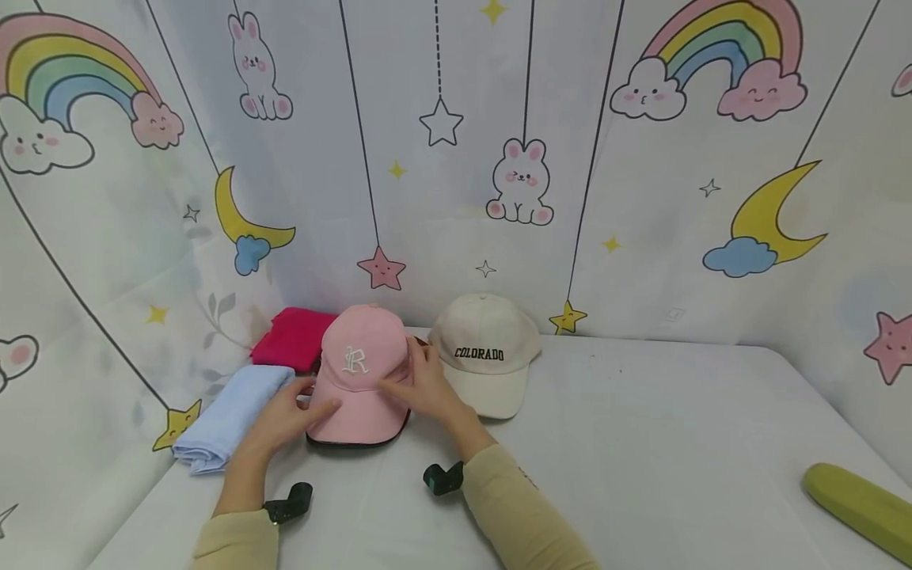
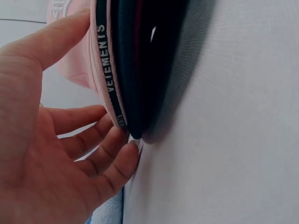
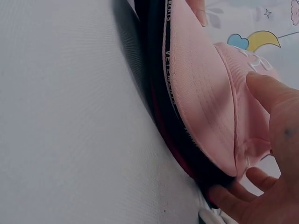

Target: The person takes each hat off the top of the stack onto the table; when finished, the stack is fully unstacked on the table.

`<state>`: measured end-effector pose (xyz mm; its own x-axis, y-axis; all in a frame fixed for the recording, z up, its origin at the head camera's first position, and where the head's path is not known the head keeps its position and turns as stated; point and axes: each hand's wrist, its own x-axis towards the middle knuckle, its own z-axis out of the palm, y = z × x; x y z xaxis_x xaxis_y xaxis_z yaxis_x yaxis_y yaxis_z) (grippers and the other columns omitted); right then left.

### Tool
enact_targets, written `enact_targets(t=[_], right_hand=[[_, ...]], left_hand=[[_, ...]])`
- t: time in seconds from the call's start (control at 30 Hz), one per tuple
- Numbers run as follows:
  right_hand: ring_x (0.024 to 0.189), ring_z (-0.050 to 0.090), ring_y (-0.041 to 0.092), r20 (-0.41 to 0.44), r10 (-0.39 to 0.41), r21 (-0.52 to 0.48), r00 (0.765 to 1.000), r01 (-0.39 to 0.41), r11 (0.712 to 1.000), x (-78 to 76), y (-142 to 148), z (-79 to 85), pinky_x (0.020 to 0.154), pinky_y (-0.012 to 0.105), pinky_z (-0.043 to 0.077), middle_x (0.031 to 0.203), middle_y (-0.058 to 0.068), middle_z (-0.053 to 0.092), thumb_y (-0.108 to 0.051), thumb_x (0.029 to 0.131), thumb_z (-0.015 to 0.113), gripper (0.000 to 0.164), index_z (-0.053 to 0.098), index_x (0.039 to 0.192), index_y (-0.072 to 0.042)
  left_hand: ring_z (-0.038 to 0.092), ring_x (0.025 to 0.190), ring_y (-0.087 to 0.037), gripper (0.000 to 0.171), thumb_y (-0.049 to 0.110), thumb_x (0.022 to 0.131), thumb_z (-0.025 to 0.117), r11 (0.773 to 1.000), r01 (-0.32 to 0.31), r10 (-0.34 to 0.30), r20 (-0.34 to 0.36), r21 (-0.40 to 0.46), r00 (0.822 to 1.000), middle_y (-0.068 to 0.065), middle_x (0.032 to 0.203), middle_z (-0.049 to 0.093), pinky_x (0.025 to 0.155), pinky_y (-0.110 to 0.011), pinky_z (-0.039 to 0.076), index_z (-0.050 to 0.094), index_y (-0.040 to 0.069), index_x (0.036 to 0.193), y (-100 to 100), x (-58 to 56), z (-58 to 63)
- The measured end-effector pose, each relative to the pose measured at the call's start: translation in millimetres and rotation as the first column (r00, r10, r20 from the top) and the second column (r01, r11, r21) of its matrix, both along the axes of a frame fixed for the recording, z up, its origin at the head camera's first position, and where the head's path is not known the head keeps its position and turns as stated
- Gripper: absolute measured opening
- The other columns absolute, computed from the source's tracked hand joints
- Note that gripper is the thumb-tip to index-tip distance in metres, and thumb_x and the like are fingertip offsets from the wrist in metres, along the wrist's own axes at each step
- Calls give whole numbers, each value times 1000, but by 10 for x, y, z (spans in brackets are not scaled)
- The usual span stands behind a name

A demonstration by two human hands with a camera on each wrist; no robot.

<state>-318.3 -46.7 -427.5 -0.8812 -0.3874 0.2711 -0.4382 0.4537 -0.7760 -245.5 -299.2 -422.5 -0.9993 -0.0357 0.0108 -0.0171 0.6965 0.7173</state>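
Observation:
A pink baseball cap (image 1: 366, 336) with a white embroidered R sits over a dark cap (image 2: 126, 60), whose brim shows under the pink one. The pink brim's edge carries a black strip with white lettering. My left hand (image 1: 285, 413) holds the left side of the caps, thumb on the pink brim and fingers bent at its edge. On the other side my right hand (image 1: 429, 386) grips the caps, its thumb on the pink crown and its fingertips (image 3: 224, 196) at the dark brim's corner. The inside of the caps is hidden.
Right beside the caps stands a beige cap (image 1: 488, 392) lettered COLORADO. A folded light blue cloth (image 1: 235, 412) lies at left, with a red folded cloth (image 1: 288, 336) behind it. A long green object (image 1: 858, 507) lies at the right edge of the white table (image 1: 641, 443).

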Motion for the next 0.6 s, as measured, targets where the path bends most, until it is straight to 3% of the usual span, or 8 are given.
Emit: enact_targets(t=[0.37,0.6], right_hand=[[126,41,31,-18,25,-25,1000,-25,999,8,-19,-27,104,49,42,140,18,31,-45,87,78,91,27,158,-19],[132,39,31,-16,38,-53,999,-39,998,26,-16,54,109,50,38,148,18,27,-43,87,78,91,26,159,-22]], left_hand=[[53,118,-43,90,47,89,74,999,-11,10,13,41,1000,-29,135,50,87,-45,56,36,-9,148,8,3,3],[53,118,-42,88,44,89,74,997,-30,30,-1,67,1000,-28,136,49,87,-44,56,36,-8,148,2,-4,22]])
